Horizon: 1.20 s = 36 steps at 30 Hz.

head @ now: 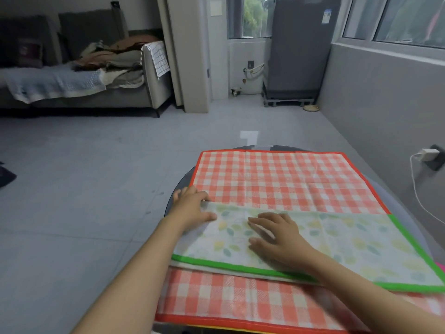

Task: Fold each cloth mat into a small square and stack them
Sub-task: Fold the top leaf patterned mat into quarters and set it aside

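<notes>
— On the round dark table (179, 189), from the head view, what is there to see?

— A leaf-print mat with a green border (337, 239) lies folded once, a long band across the middle of a red checked mat (284, 182) that is spread flat beneath it. The checked mat shows above and below the band.

— And the hands?

— The left hand (192, 207) sits at the band's left end, fingers curled over the far-left corner; it looks to be pinching that corner, though the grip itself is partly hidden. The right hand (277, 237) lies flat on the middle of the band, fingers spread and straight, pressing, holding nothing.

— So how far along is it?

— Early, I would judge. The leaf mat has one fold only and is a long rectangle, not a small square. The checked mat is wholly unfolded. A sliver of pink (441, 267) at the right edge and a yellow strip at the bottom edge may be more mats underneath; I cannot tell. No finished stack is in sight.
</notes>
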### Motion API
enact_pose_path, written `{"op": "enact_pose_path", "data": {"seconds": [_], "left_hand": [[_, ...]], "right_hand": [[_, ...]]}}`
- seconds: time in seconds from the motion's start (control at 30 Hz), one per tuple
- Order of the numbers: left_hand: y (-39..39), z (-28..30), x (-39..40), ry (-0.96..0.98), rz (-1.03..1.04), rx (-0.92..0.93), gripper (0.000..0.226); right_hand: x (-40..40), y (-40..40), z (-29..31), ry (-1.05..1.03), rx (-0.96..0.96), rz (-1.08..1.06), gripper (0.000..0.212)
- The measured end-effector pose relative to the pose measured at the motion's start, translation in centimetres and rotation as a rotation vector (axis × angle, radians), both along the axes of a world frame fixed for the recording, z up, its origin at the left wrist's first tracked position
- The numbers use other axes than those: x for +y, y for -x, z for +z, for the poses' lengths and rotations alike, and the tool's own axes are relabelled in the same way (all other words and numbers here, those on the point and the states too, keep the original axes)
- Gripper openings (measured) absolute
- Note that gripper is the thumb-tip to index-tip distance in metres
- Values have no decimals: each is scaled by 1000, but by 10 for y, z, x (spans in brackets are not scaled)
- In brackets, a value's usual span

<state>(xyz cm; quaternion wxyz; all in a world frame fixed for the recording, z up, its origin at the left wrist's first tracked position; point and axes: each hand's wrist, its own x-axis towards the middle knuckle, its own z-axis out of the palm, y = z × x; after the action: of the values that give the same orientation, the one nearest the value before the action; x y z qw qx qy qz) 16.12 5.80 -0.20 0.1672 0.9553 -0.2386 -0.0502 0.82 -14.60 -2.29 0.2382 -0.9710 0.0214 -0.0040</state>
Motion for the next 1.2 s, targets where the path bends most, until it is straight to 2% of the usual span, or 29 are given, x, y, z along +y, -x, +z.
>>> {"op": "enact_pose_path", "data": {"seconds": [0.2,0.33,0.6,0.73,0.8,0.87,0.93,1.0,1.07,1.2], "left_hand": [[-2,12,5,203,130,26,34],[-6,14,23,551,244,317,26],[-5,34,37,958,358,714,18],[2,54,17,1096,314,881,14],[8,63,3,1153,291,926,17],[15,70,-12,1203,270,939,16],[24,75,-31,1256,241,932,14],[36,78,-52,1310,200,916,10],[51,78,-74,1339,179,897,8],[74,65,-117,1314,192,815,14]], "right_hand": [[8,4,5,37,79,19,80],[10,4,8,50,114,25,82],[15,2,12,154,199,39,97],[11,4,12,152,210,67,102],[4,6,15,24,233,81,108],[-5,9,23,-181,202,42,104],[-16,14,32,-325,116,-31,83],[-25,20,41,-470,46,-115,49],[-33,26,47,-607,28,-186,30],[-48,40,55,-850,34,-338,32]]}}
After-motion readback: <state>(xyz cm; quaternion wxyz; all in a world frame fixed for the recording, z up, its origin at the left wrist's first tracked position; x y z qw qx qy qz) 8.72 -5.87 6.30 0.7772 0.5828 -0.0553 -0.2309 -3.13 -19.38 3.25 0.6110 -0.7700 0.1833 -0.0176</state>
